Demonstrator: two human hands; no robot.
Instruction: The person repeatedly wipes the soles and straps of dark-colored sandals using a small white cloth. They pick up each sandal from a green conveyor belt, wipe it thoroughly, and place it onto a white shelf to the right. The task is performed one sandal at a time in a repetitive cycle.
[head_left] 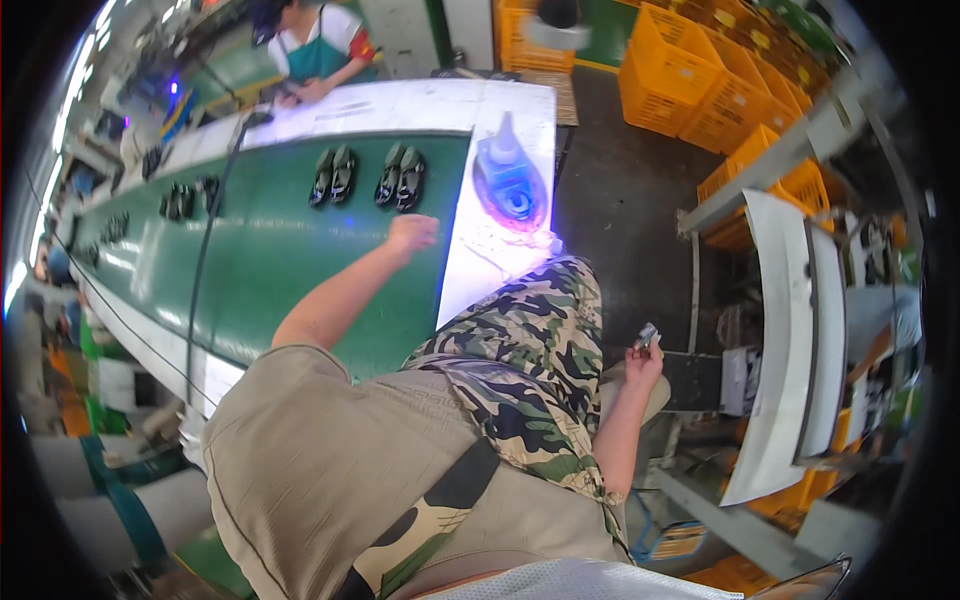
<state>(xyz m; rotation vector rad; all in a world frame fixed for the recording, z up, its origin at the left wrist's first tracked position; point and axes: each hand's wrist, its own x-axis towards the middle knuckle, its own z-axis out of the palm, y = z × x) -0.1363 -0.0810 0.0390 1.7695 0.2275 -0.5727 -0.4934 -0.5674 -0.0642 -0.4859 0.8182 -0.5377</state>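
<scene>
My left hand point(412, 232) is over the green conveyor belt point(270, 265), just nearer than two pairs of shiny black shoes. Its fingers look curled in, and nothing shows in them. The closest pair of shoes point(400, 178) is at the belt's right end, with another pair of shoes point(332, 177) to its left. Low on the right, beside my camouflage apron point(520, 350), my right hand point(645, 365) pinches a small crumpled silvery-grey thing point(648, 336), too small to name. On the white table edge point(465, 270) stands a blue bottle with a pale pointed nozzle point(512, 175), under bright bluish light.
Further left along the belt are more black shoes point(178, 201) and a hanging dark cable point(205, 235). A co-worker in a green apron point(318, 50) works at the far side. Orange crates point(680, 75) and a grey metal frame point(740, 190) stand to the right.
</scene>
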